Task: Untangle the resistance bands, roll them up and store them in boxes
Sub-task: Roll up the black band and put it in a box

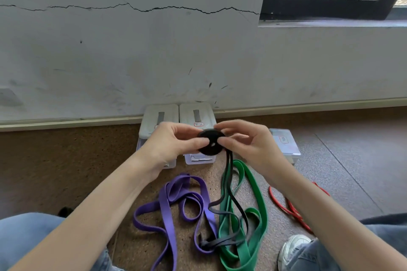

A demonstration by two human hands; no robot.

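Both hands, left hand (176,141) and right hand (244,138), pinched the black band's (210,142) coil mid-air above the boxes (163,114). Limp, probably springy rubber; grip coil faces, tail trailing.

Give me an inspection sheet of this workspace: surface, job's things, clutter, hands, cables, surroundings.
Surface: brown speckled floor, with bands lying loose on it.
Job's things: black band partly rolled into a coil, its tail hanging down to the floor; purple band, green band and red band unrolled; black tail crosses purple and green. Three boxes by the wall, lids on.
Clutter: nothing seen.
Hands: left hand and right hand both pinch the black coil.
Cables: nothing seen.
Surroundings: cracked white wall, dark-framed window, the person's jeans and a white shoe.
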